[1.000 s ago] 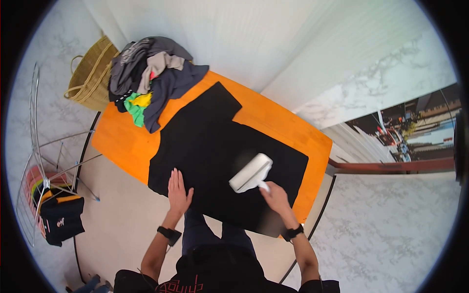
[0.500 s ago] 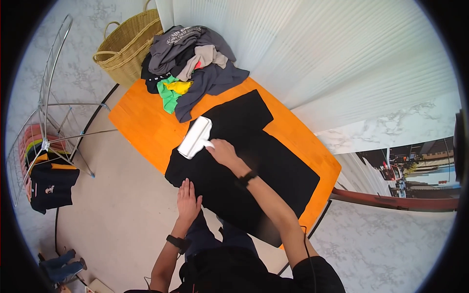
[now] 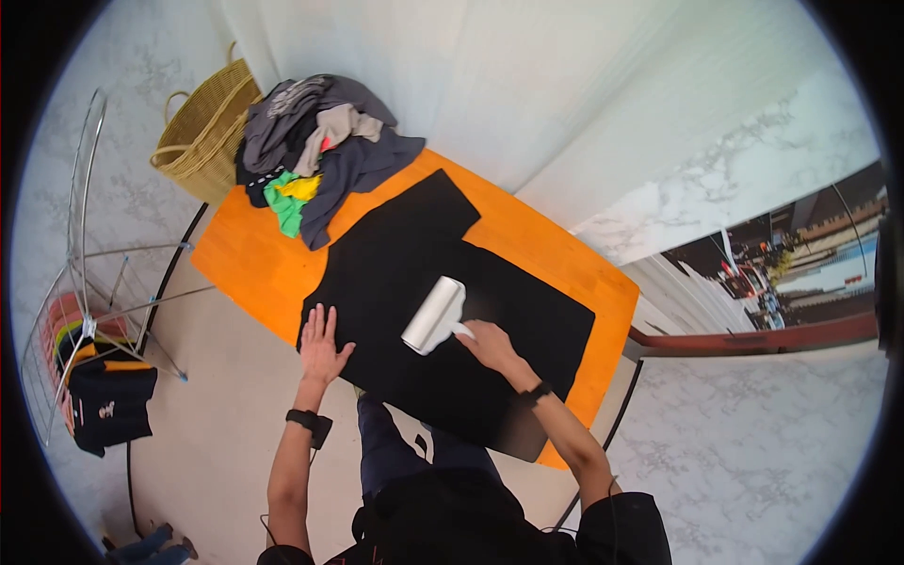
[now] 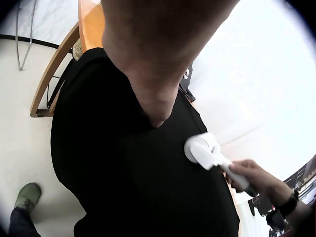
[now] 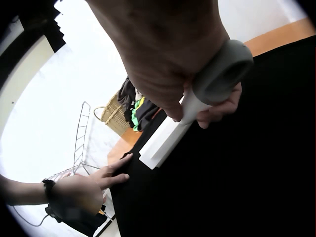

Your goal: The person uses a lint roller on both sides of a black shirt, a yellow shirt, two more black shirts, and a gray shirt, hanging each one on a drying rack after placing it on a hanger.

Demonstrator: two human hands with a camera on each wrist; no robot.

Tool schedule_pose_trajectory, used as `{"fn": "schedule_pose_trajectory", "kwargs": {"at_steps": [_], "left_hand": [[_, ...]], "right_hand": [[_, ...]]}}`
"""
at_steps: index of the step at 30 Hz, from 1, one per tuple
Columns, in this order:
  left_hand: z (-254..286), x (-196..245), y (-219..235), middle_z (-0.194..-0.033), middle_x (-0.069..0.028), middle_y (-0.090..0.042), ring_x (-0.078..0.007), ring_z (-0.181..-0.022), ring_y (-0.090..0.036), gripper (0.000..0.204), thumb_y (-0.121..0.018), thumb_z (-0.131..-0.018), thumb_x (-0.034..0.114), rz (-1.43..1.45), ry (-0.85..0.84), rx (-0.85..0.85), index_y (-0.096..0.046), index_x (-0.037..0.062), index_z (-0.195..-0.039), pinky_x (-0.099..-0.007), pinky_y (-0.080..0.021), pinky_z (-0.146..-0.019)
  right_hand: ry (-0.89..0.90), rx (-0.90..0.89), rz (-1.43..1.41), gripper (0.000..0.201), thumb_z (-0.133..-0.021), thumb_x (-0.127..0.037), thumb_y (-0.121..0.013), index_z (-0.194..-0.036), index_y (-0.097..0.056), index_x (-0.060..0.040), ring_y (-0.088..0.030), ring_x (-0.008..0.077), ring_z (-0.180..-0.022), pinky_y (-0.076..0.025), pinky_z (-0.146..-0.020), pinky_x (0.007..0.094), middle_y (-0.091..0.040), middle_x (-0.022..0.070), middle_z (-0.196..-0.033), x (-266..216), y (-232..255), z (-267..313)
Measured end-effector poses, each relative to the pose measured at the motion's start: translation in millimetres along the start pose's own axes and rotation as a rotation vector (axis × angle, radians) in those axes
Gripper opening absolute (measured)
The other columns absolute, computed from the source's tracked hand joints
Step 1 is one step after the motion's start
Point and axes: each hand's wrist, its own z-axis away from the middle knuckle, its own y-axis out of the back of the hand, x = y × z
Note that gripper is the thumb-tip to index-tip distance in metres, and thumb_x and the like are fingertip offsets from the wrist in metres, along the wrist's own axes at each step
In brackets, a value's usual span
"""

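Note:
A black T-shirt (image 3: 405, 254) lies spread on the orange table (image 3: 254, 254). The right hand (image 3: 492, 346) grips the handle of a white lint roller (image 3: 435, 315), whose head is over the middle of the shirt. In the right wrist view the fingers curl round the grey and white handle of the roller (image 5: 165, 143). Flat near the shirt's left edge rests the left hand (image 3: 323, 356), fingers straight and thumb spread. The left wrist view shows the roller (image 4: 201, 150) beyond the left hand (image 4: 153, 94), whose fingers are mostly hidden there.
A heap of clothes (image 3: 348, 179) covers the table's far left corner, with a wicker basket (image 3: 209, 127) behind it. On the left stands a metal drying rack (image 3: 87, 325) with small shirts (image 3: 113, 405). A pale curtain (image 3: 471, 85) hangs beyond the table.
The roller went to the shirt's upper left part, then came back right and nearer its middle. The left hand has shifted slightly left along the shirt's edge. The head view swung too.

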Motion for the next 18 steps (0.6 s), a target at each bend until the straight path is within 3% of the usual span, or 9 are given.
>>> {"fn": "schedule_pose_trajectory", "kwargs": {"at_steps": [5, 8, 11, 13, 18], "left_hand": [[-2, 4, 4, -0.161, -0.0184, -0.017, -0.0365, -0.146, -0.022, 0.094, -0.072, -0.081, 0.041, -0.086, -0.011, -0.063, -0.022, 0.0114, -0.155, -0.0482, -0.023, -0.117], [-4, 8, 6, -0.161, -0.0192, -0.017, -0.0373, -0.146, -0.022, 0.094, -0.071, -0.082, 0.042, -0.116, 0.065, -0.121, -0.020, 0.0129, -0.156, -0.0486, -0.022, -0.117], [-7, 9, 7, -0.162, -0.0170, -0.014, -0.0356, -0.147, -0.019, 0.094, -0.071, -0.082, 0.042, -0.144, 0.083, -0.172, -0.019, 0.0141, -0.156, -0.0485, -0.021, -0.118], [-8, 7, 7, -0.161, -0.0194, -0.016, -0.0376, -0.146, -0.023, 0.094, -0.070, -0.082, 0.042, -0.167, 0.051, -0.168, -0.019, 0.0129, -0.156, -0.0491, -0.023, -0.117], [-10, 10, 9, -0.161, -0.0185, -0.014, -0.0374, -0.147, -0.020, 0.094, -0.069, -0.084, 0.042, -0.190, 0.081, -0.225, -0.017, 0.0135, -0.156, -0.0489, -0.021, -0.118]], "right_hand": [[-0.124, 0.015, -0.009, 0.027, -0.094, -0.030, -0.059, -0.105, -0.068, -0.0072, -0.063, 0.0367, -0.100, -0.050, -0.085, 0.0450, -0.068, 0.0151, -0.102, 71, 45, 99], [-0.231, -0.023, -0.030, 0.028, -0.093, -0.030, -0.061, -0.109, -0.069, -0.0088, -0.063, 0.0365, -0.100, -0.050, -0.085, 0.0444, -0.069, 0.0154, -0.103, 107, 67, 156], [-0.412, -0.077, -0.104, 0.028, -0.092, -0.029, -0.062, -0.112, -0.069, -0.0108, -0.064, 0.0357, -0.098, -0.050, -0.084, 0.0435, -0.070, 0.0158, -0.102, 140, 81, 212], [-0.475, -0.051, -0.080, 0.027, -0.091, -0.027, -0.065, -0.113, -0.069, -0.0108, -0.067, 0.0337, -0.086, -0.050, -0.079, 0.0398, -0.070, 0.0165, -0.092, 162, 83, 250], [-0.556, 0.006, -0.111, 0.025, -0.090, -0.028, -0.066, -0.108, -0.071, -0.0115, -0.067, 0.0313, -0.081, -0.051, -0.074, 0.0385, -0.070, 0.0157, -0.087, 189, 98, 330]]}}
